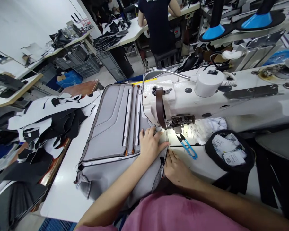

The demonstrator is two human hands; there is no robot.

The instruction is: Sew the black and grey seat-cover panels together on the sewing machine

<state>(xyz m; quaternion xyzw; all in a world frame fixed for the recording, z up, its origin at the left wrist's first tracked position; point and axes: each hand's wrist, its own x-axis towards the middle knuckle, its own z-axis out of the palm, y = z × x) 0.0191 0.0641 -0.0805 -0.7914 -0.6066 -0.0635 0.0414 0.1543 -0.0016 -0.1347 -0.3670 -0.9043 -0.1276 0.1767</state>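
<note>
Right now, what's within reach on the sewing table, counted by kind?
Hands: 2, left hand flat on the grey panel, right hand at its edge
Grey panel: 1
Sewing machine: 1
Blue snips: 1
Black pouch of paper tags: 1
Total: 6
</note>
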